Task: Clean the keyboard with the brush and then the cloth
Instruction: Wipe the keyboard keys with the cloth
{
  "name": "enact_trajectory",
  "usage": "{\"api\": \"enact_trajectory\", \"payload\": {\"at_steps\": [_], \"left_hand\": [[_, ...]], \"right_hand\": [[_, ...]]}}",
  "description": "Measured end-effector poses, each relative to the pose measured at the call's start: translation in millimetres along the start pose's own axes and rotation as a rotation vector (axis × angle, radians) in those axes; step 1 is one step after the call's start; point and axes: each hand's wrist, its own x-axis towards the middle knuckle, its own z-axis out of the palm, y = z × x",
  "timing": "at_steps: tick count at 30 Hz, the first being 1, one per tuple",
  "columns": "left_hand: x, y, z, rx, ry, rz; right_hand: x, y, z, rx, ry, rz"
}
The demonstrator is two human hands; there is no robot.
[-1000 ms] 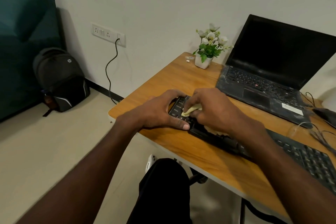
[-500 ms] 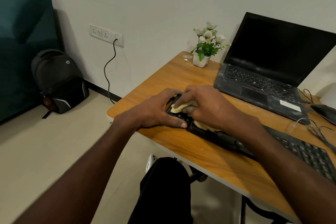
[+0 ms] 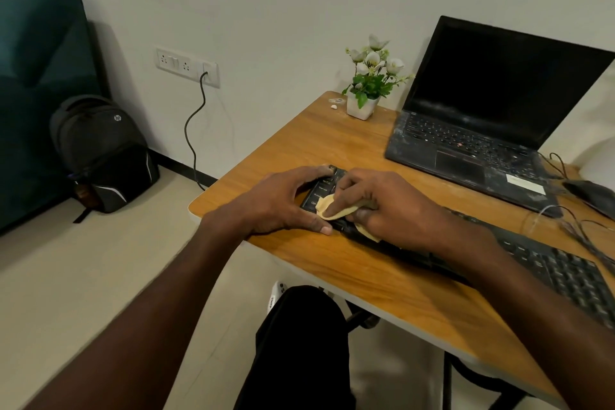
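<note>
Up close, both hands at the left end of a black keyboard (image 3: 552,270) lying slantwise along the near edge of a wooden table (image 3: 332,143). Left hand (image 3: 283,200) curled round the keyboard's left corner, fingers hooked over the far edge, thumb pressed flat against the near edge, gripping the end. Right hand (image 3: 382,206) just beside it, fingers bent down and pinching a pale yellow cloth (image 3: 332,208) against the leftmost keys; cloth bunched under the fingertips, one corner sticking out toward the left hand, another peeking from under the palm at the near edge. Legends faintly readable on the few keys showing between the two hands. Rest of the keyboard running off to the right under the right forearm. No brush to be made out anywhere.

Farther back on the table, an open black laptop (image 3: 492,130) with dark screen and dusty deck. Left of it, near the wall, a small white pot of white artificial flowers (image 3: 366,90). Dark mouse (image 3: 592,193) and loose cables (image 3: 572,230) at the right edge. On the wall, a white socket strip (image 3: 186,65) with a black cord plugged in and hanging down. On the floor below, a black backpack (image 3: 103,153) leaning against a dark green sofa (image 3: 36,83).
</note>
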Motion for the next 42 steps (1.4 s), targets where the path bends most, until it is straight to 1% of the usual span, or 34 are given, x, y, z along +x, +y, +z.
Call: {"api": "enact_trajectory", "payload": {"at_steps": [2,6,8,10,12,15,17,20,22,26,27,32,34,36,38,42], "left_hand": [[-0.1,1.7,-2.3,-0.027,-0.016,-0.008],[0.3,4.6,-3.3,-0.013,-0.030,-0.026],[0.2,6.3,-1.7,-0.010,-0.012,-0.037],[0.2,7.2,-0.7,-0.006,0.010,-0.035],[-0.3,7.3,-0.5,-0.013,0.003,-0.031],[0.1,6.6,-0.5,-0.021,-0.004,-0.034],[1.3,7.6,-0.2,0.004,0.001,-0.034],[0.8,10.4,0.1,0.008,0.002,-0.031],[0.2,11.7,-0.1,0.015,0.013,-0.032],[-0.4,13.2,1.6,0.038,0.032,-0.026],[-0.6,12.8,1.9,0.038,0.035,-0.025],[-0.2,13.7,0.7,0.058,0.016,-0.030],[0.1,15.0,0.2,0.060,0.011,-0.035],[-0.4,15.8,0.2,0.060,0.010,-0.031],[-0.8,15.4,0.5,0.054,0.014,-0.016],[-1.2,15.2,0.7,0.049,0.027,0.016]], "right_hand": [[-7.6,2.0,-1.6,0.012,-0.003,0.022],[-20.3,7.1,-6.6,0.175,0.015,0.092],[-20.1,7.0,-4.7,0.193,0.041,0.100],[-13.9,6.0,0.8,0.141,0.132,0.090],[-4.9,3.9,6.0,0.028,0.202,0.078],[0.5,2.8,7.2,-0.132,0.203,0.113],[-5.1,4.6,2.3,-0.214,0.199,0.193],[-16.0,2.8,-9.7,-0.297,0.120,0.324],[-15.0,-0.6,-13.8,-0.297,0.094,0.352],[-2.1,-7.4,-2.5,-0.207,0.288,0.271],[0.2,-7.0,1.4,-0.219,0.292,0.253],[-10.7,-4.4,-1.2,-0.397,0.168,0.238],[-15.2,-5.8,-11.5,-0.418,0.120,0.286],[-13.6,-10.5,-17.2,-0.467,0.106,0.329],[-10.4,-17.9,-13.6,-0.544,0.133,0.303],[-20.0,-26.8,8.1,-0.572,0.093,0.176]]}}
